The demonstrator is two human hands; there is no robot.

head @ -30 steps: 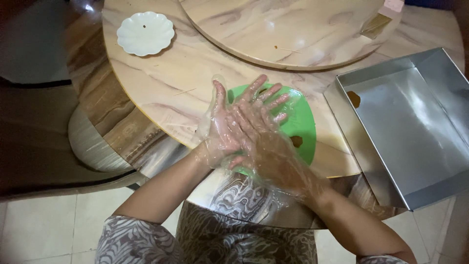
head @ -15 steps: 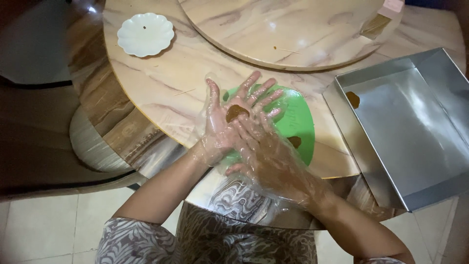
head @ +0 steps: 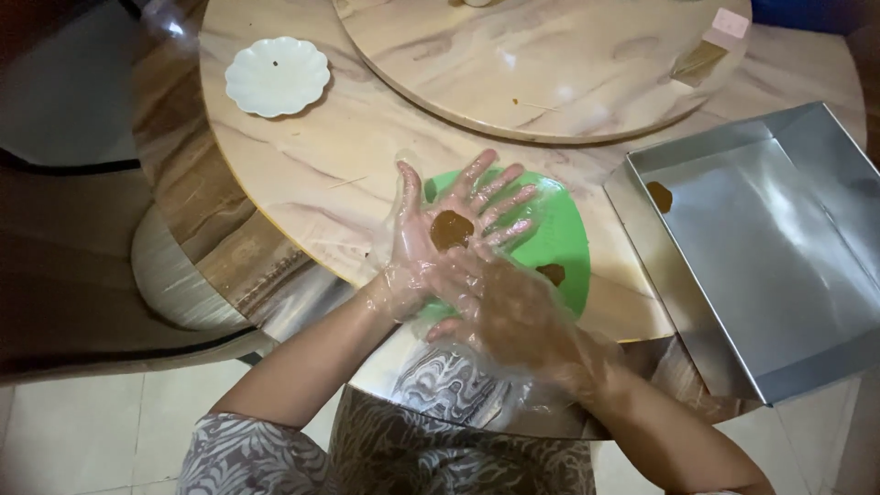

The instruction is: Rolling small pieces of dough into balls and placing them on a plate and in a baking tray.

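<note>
— Evening at the round marble table [head: 302, 156]: the person's left hand [head: 440, 234], in a thin clear glove, lies palm up with fingers spread wide, a flattened brown dough piece [head: 451, 228] resting in the middle of the palm. Nothing grips it; it simply sits there.

— And the right hand [head: 509, 312]?

— Also gloved, lying loosely across the heel of the left, fingers relaxed and closed on nothing. Both hover over a green plate [head: 564, 243], where a second brown piece [head: 551, 273] lies near the plate's right side.

— What could go wrong?

— The dough looks soft and sticky, so I judge it could cling to the glove and tear when peeled, or slide off a tilted palm. The green plate sits close to the table's near edge, just above the person's lap — a nudge from a wrist might tip it over.

— Any room to move?

— Plenty leftwards: bare marble as far as the small white scalloped dish [head: 277, 75]. To the right, a shiny metal baking tray [head: 770, 266] overhangs the table edge, one brown piece [head: 659, 195] in its far-left corner; its raised rim stands near the right forearm. Behind the hands, the raised turntable [head: 550, 64] limits any reach forward.
</note>
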